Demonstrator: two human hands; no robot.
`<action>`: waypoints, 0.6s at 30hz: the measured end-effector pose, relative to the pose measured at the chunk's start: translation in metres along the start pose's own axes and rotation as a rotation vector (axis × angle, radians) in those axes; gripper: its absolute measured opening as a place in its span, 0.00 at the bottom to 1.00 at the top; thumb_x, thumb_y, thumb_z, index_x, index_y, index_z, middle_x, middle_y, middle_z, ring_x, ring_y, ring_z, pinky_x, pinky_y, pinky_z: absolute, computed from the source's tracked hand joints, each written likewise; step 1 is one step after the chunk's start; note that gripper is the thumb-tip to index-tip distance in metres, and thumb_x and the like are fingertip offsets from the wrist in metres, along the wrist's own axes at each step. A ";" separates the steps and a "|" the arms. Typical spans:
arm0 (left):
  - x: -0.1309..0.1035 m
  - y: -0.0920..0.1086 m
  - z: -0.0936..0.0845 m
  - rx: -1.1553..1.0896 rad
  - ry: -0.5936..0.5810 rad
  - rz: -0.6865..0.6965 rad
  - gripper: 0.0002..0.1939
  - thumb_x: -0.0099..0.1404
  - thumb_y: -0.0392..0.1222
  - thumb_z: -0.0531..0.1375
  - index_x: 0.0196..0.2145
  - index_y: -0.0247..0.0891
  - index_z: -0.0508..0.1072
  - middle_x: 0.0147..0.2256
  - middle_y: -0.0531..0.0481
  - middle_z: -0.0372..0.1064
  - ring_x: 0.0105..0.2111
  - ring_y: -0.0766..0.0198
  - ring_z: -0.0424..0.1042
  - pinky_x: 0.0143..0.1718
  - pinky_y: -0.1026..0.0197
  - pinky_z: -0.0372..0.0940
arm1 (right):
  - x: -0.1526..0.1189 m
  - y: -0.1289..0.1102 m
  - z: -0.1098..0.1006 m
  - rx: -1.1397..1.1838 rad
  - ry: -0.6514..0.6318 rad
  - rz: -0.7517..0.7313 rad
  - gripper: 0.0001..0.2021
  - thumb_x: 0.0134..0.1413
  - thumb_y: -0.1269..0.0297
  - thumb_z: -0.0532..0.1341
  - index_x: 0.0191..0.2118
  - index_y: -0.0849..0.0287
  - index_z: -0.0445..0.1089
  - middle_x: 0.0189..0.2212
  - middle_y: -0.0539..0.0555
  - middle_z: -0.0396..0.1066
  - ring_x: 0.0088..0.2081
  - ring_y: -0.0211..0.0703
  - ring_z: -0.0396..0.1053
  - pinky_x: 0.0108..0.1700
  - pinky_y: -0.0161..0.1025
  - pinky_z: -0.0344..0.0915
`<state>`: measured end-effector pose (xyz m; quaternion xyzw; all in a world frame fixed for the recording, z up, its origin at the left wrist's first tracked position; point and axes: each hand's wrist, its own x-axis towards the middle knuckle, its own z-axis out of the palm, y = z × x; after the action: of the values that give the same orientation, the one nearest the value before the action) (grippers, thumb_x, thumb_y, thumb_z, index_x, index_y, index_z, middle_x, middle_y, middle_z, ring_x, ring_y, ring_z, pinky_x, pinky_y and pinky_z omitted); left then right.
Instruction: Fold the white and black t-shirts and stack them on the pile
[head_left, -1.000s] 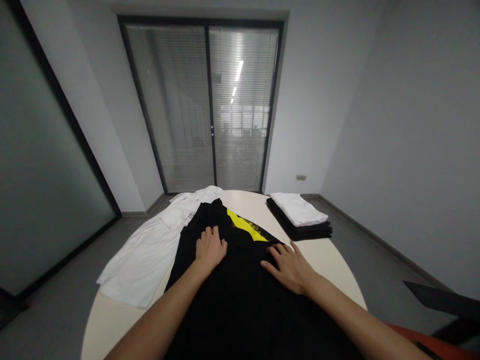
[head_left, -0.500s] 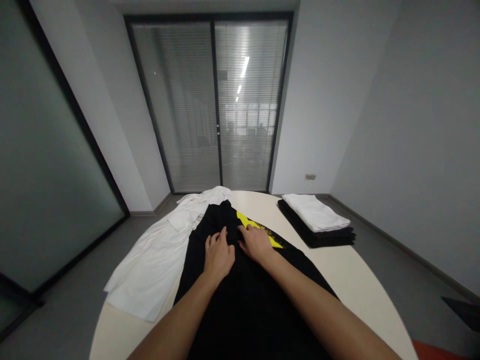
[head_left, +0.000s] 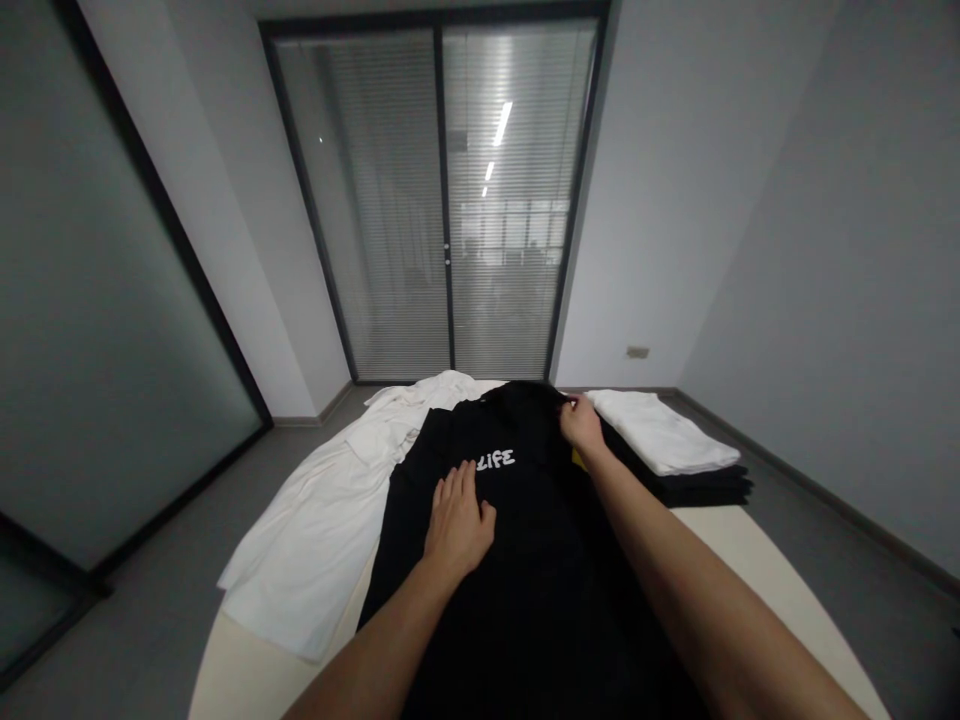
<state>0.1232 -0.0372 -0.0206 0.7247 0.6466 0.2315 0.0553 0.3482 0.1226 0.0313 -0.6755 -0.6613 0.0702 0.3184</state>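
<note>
A black T-shirt (head_left: 517,540) lies spread over the table in front of me, with white lettering near its far end. My left hand (head_left: 459,520) rests flat on the cloth, fingers stretched just below the lettering. At the shirt's far right edge, my right hand (head_left: 582,424) pinches the black fabric and holds that side slightly raised. A small bit of yellow print shows beneath the right wrist. The rest of that print is covered by the dark cloth.
Loose white clothing (head_left: 322,540) is heaped along the left side of the round cream table (head_left: 739,545). On the right sits a stack of folded black garments (head_left: 705,488) with a folded white one (head_left: 660,430) on top. Glass doors (head_left: 442,200) stand beyond.
My right hand has moved right and away, drawing black fabric over the yellow print. White lettering has come into sight. My left hand has flattened on the shirt. The view has shifted slightly.
</note>
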 end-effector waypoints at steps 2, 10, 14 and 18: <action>0.000 0.001 -0.001 0.014 -0.026 0.003 0.34 0.67 0.40 0.50 0.68 0.27 0.55 0.69 0.36 0.52 0.69 0.48 0.50 0.70 0.44 0.44 | 0.000 0.010 0.001 -0.021 0.027 0.081 0.27 0.66 0.65 0.45 0.67 0.72 0.52 0.52 0.72 0.73 0.51 0.56 0.74 0.53 0.48 0.67; 0.001 0.001 0.001 0.095 -0.042 -0.023 0.30 0.69 0.46 0.51 0.66 0.32 0.63 0.69 0.39 0.53 0.70 0.44 0.45 0.70 0.41 0.44 | -0.054 0.009 0.032 -0.247 -0.134 -0.109 0.25 0.65 0.54 0.54 0.63 0.62 0.64 0.62 0.65 0.64 0.64 0.60 0.59 0.64 0.55 0.56; 0.001 0.000 0.003 0.118 -0.056 -0.040 0.29 0.70 0.50 0.52 0.65 0.39 0.65 0.69 0.43 0.52 0.71 0.43 0.43 0.69 0.41 0.44 | -0.072 0.016 0.042 -0.311 -0.194 -0.110 0.27 0.68 0.48 0.50 0.65 0.58 0.64 0.67 0.59 0.58 0.69 0.60 0.50 0.68 0.60 0.46; 0.001 -0.001 0.003 0.115 -0.075 -0.037 0.28 0.71 0.52 0.51 0.65 0.42 0.66 0.69 0.44 0.53 0.70 0.42 0.45 0.69 0.40 0.44 | -0.073 0.030 0.037 -0.300 -0.118 -0.104 0.23 0.68 0.58 0.52 0.63 0.60 0.67 0.65 0.58 0.62 0.67 0.55 0.55 0.67 0.51 0.51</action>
<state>0.1236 -0.0353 -0.0228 0.7226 0.6698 0.1657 0.0418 0.3464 0.0691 -0.0372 -0.6750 -0.7160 -0.0064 0.1780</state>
